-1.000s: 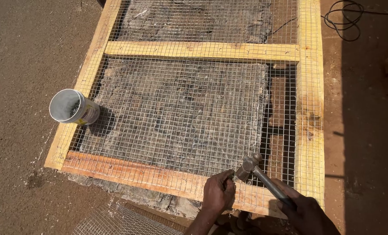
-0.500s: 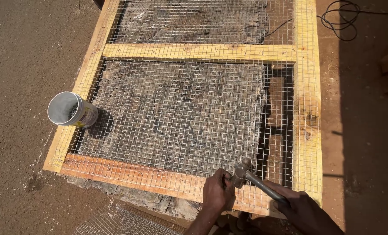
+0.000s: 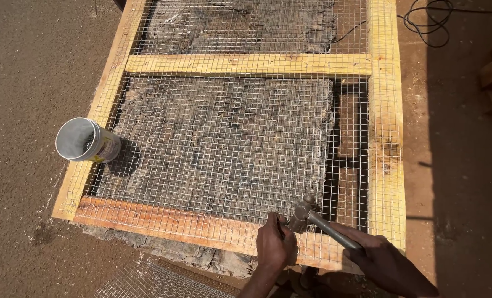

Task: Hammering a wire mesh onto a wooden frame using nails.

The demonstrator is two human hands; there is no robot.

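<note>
A hammer (image 3: 312,216) is held low over the near rail of a wooden frame (image 3: 387,138), its metal head close above the wood and just beside the left hand (image 3: 275,247). The handle is clasped by the right hand (image 3: 387,265), whose grip is clamped around its lower end. The left hand is pressed down on the near rail, with the fingers (image 3: 282,223) pinched together at a spot right next to the hammer head; what is pinched there is too small to be made out. Wire mesh (image 3: 224,143) is stretched flat across the frame and over its rails. Beneath the mesh a rough grey slab (image 3: 224,132) is seen. A white tub (image 3: 86,140) is lying on its side at the frame's left rail, its open mouth turned outward. A black cable (image 3: 450,16) is coiled on the dirt ground (image 3: 25,83) at the far right.
</note>
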